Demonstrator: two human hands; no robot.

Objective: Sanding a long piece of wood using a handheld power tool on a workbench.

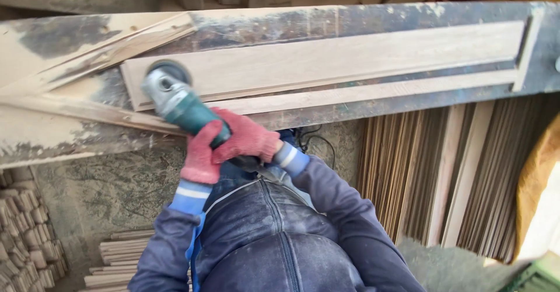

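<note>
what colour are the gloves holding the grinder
Red, with blue and white striped cuffs, on the left hand and right hand gripping the green grinder; head view.

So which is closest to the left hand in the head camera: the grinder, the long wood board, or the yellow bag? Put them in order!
From the left hand:
1. Angle grinder, gripped in it.
2. Long wood board, on the bench just above.
3. Yellow bag, far off at the right edge.

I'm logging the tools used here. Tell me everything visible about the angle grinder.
The angle grinder has a teal-green body, a grey metal gear head and a round dark guard over its disc. It lies tilted, head toward the upper left, at the near end of a pale wooden board on the worn bench. Both red-gloved hands grip it: left hand at the body, right hand behind.
</note>
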